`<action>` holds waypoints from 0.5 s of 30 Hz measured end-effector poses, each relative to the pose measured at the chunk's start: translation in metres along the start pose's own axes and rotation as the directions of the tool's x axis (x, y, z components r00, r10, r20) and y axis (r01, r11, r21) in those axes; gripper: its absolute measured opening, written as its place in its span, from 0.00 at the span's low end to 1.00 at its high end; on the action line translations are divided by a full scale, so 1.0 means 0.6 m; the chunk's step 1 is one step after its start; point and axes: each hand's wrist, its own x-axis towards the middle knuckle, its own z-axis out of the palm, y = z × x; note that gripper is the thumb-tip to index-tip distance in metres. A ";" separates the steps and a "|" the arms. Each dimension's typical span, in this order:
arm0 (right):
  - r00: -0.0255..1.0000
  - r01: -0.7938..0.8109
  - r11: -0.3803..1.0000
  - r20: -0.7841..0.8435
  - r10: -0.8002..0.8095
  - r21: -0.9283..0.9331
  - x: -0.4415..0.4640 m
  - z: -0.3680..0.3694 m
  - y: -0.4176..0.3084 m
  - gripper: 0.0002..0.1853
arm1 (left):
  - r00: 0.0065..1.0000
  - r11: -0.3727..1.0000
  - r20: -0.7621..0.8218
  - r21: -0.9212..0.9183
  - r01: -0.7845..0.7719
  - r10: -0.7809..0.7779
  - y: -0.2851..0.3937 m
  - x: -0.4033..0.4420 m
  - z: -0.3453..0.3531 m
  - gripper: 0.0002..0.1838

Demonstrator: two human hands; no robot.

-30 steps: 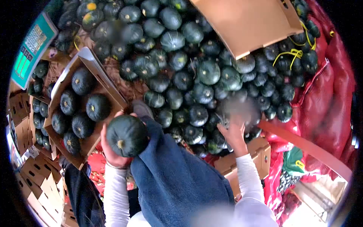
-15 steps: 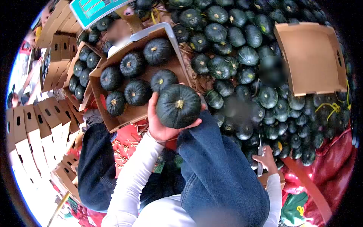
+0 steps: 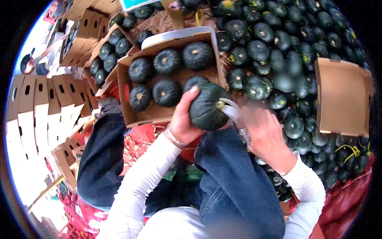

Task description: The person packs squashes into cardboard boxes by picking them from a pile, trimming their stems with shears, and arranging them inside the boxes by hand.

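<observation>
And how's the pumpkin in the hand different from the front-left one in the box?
The held pumpkin has its stem pointing sideways; the boxed pumpkin has its stem facing up. The left hand grips the held pumpkin, a tool at its stem; the boxed pumpkin sits untouched. Both are round and dark green.

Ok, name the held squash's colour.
The squash is dark green, showing best in the head view.
</observation>
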 end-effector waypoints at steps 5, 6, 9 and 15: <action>0.943 -0.293 0.821 0.007 0.333 0.490 -0.060 0.045 -0.018 0.22 | 0.961 0.924 -0.035 0.286 -0.253 0.274 -0.080 0.020 0.039 0.26; 0.866 -0.426 0.665 0.063 0.496 0.614 -0.085 0.048 -0.019 0.20 | 0.970 0.927 0.016 0.291 -0.235 0.241 -0.102 0.028 0.036 0.27; 0.317 -0.667 0.058 0.212 0.924 0.743 -0.191 0.072 0.017 0.24 | 0.978 0.989 0.176 -0.075 0.124 -0.109 -0.136 0.029 0.026 0.24; 0.556 -0.657 0.316 0.157 0.816 0.685 -0.225 0.043 0.007 0.40 | 0.975 0.561 0.167 0.798 -0.220 0.145 -0.142 0.034 0.007 0.27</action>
